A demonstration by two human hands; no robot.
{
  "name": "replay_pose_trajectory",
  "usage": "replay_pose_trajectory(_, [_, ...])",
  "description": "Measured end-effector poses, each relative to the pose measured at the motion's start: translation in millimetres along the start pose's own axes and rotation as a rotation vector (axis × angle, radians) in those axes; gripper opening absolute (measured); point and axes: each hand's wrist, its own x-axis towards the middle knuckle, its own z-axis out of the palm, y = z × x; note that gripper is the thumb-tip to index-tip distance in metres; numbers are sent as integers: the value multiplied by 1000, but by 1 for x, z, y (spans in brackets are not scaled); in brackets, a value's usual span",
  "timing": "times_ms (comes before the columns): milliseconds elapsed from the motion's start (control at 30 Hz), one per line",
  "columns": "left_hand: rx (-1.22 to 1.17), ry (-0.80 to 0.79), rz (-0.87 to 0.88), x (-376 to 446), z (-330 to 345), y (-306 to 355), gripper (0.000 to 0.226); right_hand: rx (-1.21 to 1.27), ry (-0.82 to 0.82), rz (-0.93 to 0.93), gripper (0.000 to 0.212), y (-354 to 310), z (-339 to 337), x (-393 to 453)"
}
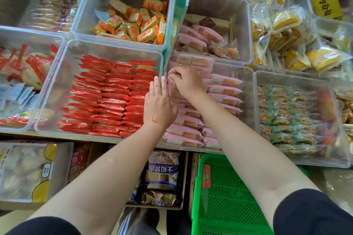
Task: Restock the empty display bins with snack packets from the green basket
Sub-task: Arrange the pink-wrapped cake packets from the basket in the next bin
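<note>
**Restocking at the pink-packet bin: hands at its near-left wall**

Bench (57,136) carries a grid of clear display bins. The bin in work (246,74) sits front and centre-right and holds pink snack packets (187,131) in two columns, each packet's long axis running left to right. The left column reaches the near wall; the right column stops short, leaving bare floor at the near-right. To its left, touching wall to wall, stands the bin of red packets (107,101); to its right, the bin of green packets (286,118).

Green basket (225,196) stands below the bench edge, directly under the right forearm. Its mesh floor shows no packets in the part visible; the lower portion is cut off by the frame.

Left hand (159,104) lies flat, fingers straight and together, pressed against the shared wall between the red and pink bins. Right hand (186,82) is just beside it, inside the pink bin, fingers curled and pinching a pink packet at the far-left of the column. The two hands are close but not touching.

Judgement: the packet is being seated into the left column. The right hand is nearer both bin and basket, so any further pick falls to it, straight back and down. The bare near-right floor is the likely remaining gap.
</note>
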Motion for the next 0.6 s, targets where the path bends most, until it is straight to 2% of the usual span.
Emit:
replay_pose_trajectory(167, [3, 0, 0, 1, 1, -1, 91, -206, 126, -126, 14, 0, 5, 4])
replay_pose_trajectory(267, [5, -3, -3, 2, 2, -1, 92, -346, 203, -267, 20, 3, 6, 7])
replay_pose_trajectory(333, [4, -8, -3, 2, 2, -1, 92, -365, 208, -295, 28, 2, 0, 7])
replay_pose_trajectory(433, [5, -15, -4, 2, 2, -2, 92, -372, 290, -181, 32, 7, -18, 8])
replay_pose_trajectory(500, [10, -15, -2, 2, 2, -2, 92, -394, 339, -2, 33, 19, -32, 9])
replay_pose_trajectory(600, [0, -15, -2, 2, 2, -2, 91, -323, 247, 183, 37, 37, -49, 7])
